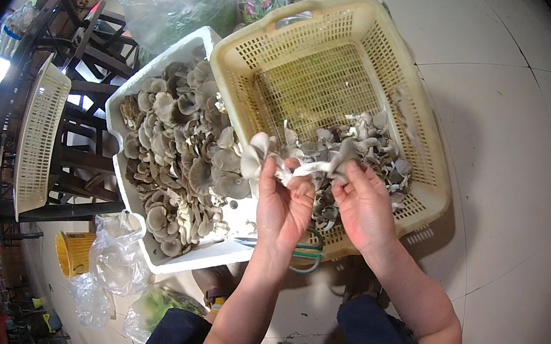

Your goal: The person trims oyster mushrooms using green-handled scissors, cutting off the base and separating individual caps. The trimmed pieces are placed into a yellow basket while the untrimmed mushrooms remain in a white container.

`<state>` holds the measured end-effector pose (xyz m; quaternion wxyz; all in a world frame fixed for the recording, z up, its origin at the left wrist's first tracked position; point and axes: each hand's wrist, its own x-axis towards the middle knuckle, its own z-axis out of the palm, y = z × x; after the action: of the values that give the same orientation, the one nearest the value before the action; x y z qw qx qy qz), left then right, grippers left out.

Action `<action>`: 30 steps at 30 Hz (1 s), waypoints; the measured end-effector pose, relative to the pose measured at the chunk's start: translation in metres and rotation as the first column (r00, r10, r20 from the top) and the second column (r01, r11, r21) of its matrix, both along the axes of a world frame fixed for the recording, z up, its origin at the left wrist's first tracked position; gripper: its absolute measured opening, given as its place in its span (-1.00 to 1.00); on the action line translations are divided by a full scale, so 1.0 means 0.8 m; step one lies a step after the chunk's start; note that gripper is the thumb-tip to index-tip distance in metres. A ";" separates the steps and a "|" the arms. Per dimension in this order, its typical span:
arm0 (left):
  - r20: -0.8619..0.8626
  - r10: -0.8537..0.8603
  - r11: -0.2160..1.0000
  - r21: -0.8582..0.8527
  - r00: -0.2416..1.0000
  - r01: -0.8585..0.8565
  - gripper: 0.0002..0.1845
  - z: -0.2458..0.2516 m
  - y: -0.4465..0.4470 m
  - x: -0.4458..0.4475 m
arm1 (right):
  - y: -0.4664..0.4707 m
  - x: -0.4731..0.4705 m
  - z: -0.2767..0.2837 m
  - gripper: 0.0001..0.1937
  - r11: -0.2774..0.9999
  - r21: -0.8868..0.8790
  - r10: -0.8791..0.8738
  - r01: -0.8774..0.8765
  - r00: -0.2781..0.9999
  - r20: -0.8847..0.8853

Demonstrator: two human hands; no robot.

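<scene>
My left hand (284,200) grips a small cluster of oyster mushrooms (254,159) by its pale stems. Between thumb and fingers, my right hand (365,202) pinches the grey cap of an oyster mushroom (342,158), whose white stem stretches across to my left hand. Both hands are above the near part of a pale yellow perforated plastic basket (397,83). Loose mushroom pieces (368,135) lie in that part of the basket. To the left, a white foam box (120,147) holds many clustered oyster mushrooms (180,124). Green-handled scissors (313,256) lie partly hidden behind my left wrist.
Plastic bags of greens (187,12) stand beyond the foam box. Dark wooden stools (104,58) and another pale basket (40,140) are at the left. A yellow bucket (74,251) and clear plastic bags (119,255) sit on the tiled floor (496,180) at lower left.
</scene>
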<state>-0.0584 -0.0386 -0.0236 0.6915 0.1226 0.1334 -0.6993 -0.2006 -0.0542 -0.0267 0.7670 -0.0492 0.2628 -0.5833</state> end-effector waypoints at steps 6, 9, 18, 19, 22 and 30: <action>0.105 -0.168 0.979 -0.102 0.980 0.179 -0.61 0.016 0.001 0.029 | -0.020 -0.040 0.001 -0.92 0.985 -0.096 0.065 -0.140 0.833 -0.549; 0.105 -0.354 0.929 -0.072 0.929 0.362 -0.53 0.027 0.003 0.020 | -0.017 -0.035 -0.004 -0.88 0.934 -0.183 0.057 -0.306 0.635 -0.770; 0.149 -0.215 0.976 0.005 0.965 0.217 -0.58 0.037 -0.003 0.002 | -0.013 -0.024 -0.010 -0.89 0.915 -0.273 -0.025 -0.297 0.633 -0.773; 0.144 -0.180 0.982 -0.027 0.973 0.185 -0.57 0.034 -0.002 0.003 | -0.012 -0.022 -0.013 -0.90 0.928 -0.234 0.040 -0.291 0.699 -0.714; -0.088 -0.040 0.999 -0.027 0.995 0.038 -0.60 0.032 -0.006 0.025 | -0.023 -0.036 -0.026 -0.93 0.982 -0.126 0.096 -0.144 0.940 -0.328; 0.464 -0.100 0.991 -0.029 0.880 0.128 -0.47 0.030 0.004 0.043 | -0.051 -0.077 -0.043 -0.60 0.988 -0.154 -0.106 -0.007 0.694 -0.712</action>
<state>-0.0239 -0.0350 0.0000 0.6643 0.2723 -0.0629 -0.6933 -0.2623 -0.0951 -0.0608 0.5819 -0.3211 0.4996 -0.5555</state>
